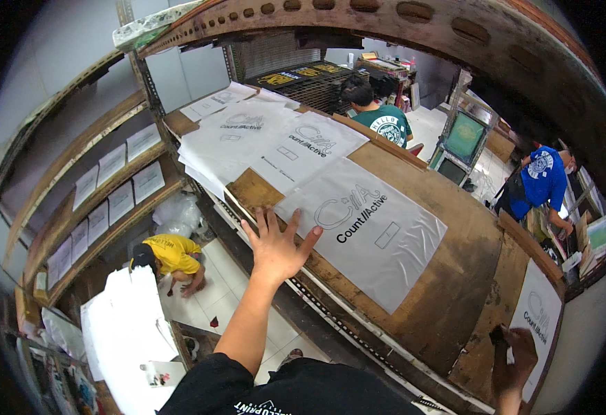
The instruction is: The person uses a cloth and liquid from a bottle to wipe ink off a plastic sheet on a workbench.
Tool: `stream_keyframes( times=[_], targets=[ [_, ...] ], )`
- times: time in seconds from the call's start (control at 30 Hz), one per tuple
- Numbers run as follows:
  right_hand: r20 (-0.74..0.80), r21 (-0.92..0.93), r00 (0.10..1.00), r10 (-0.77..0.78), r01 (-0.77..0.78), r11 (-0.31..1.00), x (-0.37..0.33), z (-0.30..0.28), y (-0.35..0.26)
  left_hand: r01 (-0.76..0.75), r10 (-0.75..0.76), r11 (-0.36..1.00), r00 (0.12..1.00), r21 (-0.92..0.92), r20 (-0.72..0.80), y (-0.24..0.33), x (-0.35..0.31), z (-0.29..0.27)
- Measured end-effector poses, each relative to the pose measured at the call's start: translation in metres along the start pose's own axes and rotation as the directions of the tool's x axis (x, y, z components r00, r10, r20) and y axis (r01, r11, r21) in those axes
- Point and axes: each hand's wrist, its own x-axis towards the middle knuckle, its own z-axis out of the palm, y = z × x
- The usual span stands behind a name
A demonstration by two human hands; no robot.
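My left hand (275,249) is open, its fingers spread at the near edge of a brown work board (448,277). Its fingertips reach the left edge of a thin, translucent white sheet (379,259) printed with an outlined design, dark lettering and a small box. Wrinkles run across that sheet's right side. At the lower right, my right hand (517,363) is closed, its fingers partly in shadow. A small dark thing, too dark to make out, shows at its fingertips. Beside this hand lies another printed sheet (538,311) of the same kind.
More printed sheets (240,131) overlap at the board's far left end. Shelves (95,200) with papers stand left. A person in yellow (171,256) crouches below; others in green (382,121) and blue (545,176) are beyond the board. A perforated beam (413,10) crosses overhead.
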Motion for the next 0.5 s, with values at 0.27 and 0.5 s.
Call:
stream_keyframes(
  times=[0.27,0.5],
  targets=[
    [-0.096,0.063,0.992,0.087,-0.082,0.995,-0.021,-0.009,0.011,-0.055,0.042,0.997,0.980,-0.060,-0.195,-0.015,0.010,0.011],
    [-0.183,-0.018,0.983,0.015,-0.018,1.000,-0.018,-0.014,0.003,-0.213,0.129,0.942,0.944,-0.260,-0.305,-0.049,0.080,0.010]
  ],
)
